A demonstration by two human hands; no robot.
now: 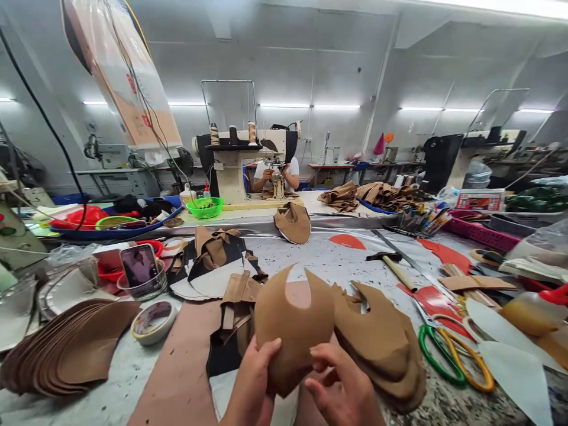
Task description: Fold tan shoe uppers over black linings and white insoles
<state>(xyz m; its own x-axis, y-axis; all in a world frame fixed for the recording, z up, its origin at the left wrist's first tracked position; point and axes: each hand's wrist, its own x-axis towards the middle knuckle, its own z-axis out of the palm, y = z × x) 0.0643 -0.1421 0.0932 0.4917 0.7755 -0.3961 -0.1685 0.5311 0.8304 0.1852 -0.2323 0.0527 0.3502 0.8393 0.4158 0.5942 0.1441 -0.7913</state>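
Brown panel point(293, 325) | gripped in left fingers point(269, 351) | right fingers point(326, 355) near edge

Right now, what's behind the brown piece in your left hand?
Through the notch in the brown piece, a pink surface and pale tabletop show; the rest behind is covered.

**Bare to the edge of view**

The left hand point(260, 370) and the right hand point(344, 378) are both ungloved, smooth-backed and uncovered down to the picture's lower border, where bare left wrist point(243, 405) and bare right wrist point(366, 407) are cut off. The thumbs have rounded tips; the nails are too small to describe.
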